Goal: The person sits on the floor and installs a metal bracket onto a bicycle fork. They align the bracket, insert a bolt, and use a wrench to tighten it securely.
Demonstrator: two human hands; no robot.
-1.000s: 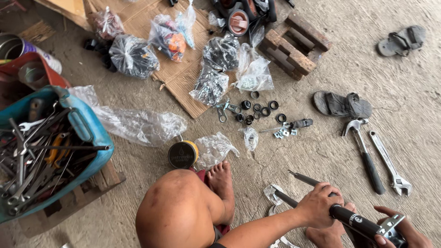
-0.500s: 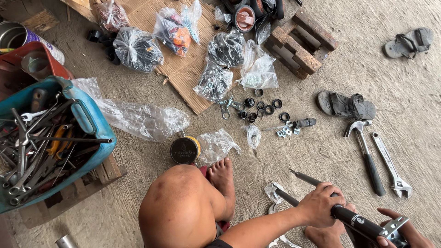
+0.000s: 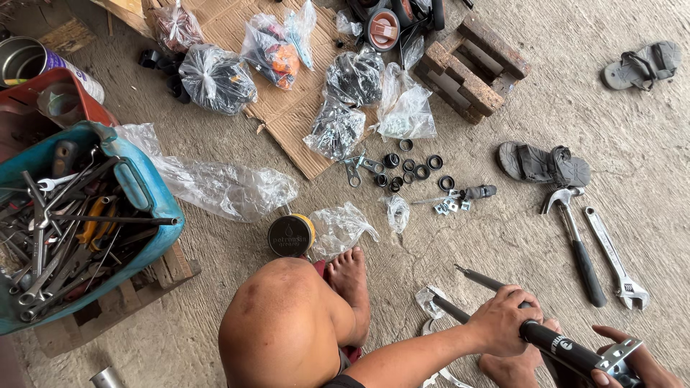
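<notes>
We're gripping the black tubular metal fork part [image 3: 557, 346] low right w/ left hand [image 3: 503, 322] wrapped shut round it. Right hand [image 3: 632, 359] is cupping its silver bracket end [image 3: 617, 357], fingers curled. Assembly's prob. midway: black rubber rings [image 3: 417, 169] and claw hammer [image 3: 575, 241] are lying unused on the concrete floor [image 3: 503, 237].

— What is that long piece in the hands?

— A black cylindrical metal tube [image 3: 557, 346] with white lettering, lying tilted, its far end toward the upper left.

— What is at each end?

— Two thin dark steel rods [image 3: 460, 294] run out side by side from the upper end, over the concrete floor. At the lower right end sits a small silver perforated metal bracket [image 3: 617, 357].
</notes>
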